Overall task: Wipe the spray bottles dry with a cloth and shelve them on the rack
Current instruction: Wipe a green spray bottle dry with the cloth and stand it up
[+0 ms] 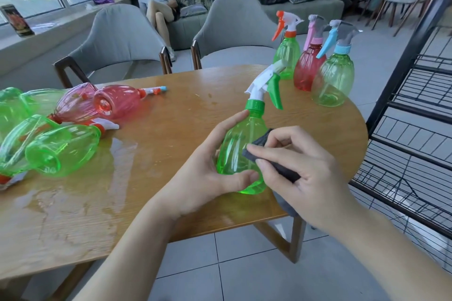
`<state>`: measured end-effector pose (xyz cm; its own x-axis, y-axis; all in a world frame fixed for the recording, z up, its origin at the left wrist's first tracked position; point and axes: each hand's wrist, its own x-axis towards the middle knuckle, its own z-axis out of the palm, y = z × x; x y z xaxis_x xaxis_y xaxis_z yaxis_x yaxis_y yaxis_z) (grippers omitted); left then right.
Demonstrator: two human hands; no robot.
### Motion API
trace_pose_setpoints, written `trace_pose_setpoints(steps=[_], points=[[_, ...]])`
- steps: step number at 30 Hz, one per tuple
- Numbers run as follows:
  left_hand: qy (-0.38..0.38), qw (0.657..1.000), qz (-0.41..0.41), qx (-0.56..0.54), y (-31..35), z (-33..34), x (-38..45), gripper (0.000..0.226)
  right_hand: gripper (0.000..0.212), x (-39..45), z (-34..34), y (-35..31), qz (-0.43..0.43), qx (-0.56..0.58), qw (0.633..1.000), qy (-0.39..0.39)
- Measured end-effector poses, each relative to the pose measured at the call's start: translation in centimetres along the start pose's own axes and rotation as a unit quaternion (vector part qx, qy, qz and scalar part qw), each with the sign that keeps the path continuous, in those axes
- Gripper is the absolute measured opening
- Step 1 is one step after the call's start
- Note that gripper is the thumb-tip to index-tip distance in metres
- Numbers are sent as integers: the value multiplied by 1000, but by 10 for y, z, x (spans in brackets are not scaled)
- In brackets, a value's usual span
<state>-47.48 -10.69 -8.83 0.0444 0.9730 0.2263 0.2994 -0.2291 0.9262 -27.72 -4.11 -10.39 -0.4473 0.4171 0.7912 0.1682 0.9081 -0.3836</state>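
Left hand [208,166] curled in a grip, right hand [300,173] pinching, forearms converging

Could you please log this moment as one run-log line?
step: wiping | left hand: holds green bottle | right hand: presses dark cloth on it | rack: no bottles seen

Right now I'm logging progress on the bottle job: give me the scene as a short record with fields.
left hand: grips the green spray bottle, held above the table
right hand: presses a dark cloth to that bottle
upright bottles: three, at the table's far right
lying bottles: a heap at the left
rack: right of table, no bottles seen
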Motion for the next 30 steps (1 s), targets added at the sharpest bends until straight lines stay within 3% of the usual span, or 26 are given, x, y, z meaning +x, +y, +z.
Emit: trace_pose_setpoints(steps=[7, 10, 14, 23, 30], points=[[-17, 999, 12, 48, 3, 3, 2, 91, 18, 7, -7, 5, 43, -34, 997, 59], [-29, 1000, 4, 7, 0, 1, 2, 83, 16, 4, -5, 5, 48, -19, 997, 49], [-23, 990, -39, -132, -1, 0, 0, 56, 13, -3, -6, 3, 8, 6, 1000, 12], [-4, 990, -45, -133, -7, -2, 4, 52, 14, -2, 1, 2, 20, -13, 999, 32], [30, 988, -52, -144, -12, -2, 7, 48, 7, -13, 5, -2, -92, -47, 993, -47]])
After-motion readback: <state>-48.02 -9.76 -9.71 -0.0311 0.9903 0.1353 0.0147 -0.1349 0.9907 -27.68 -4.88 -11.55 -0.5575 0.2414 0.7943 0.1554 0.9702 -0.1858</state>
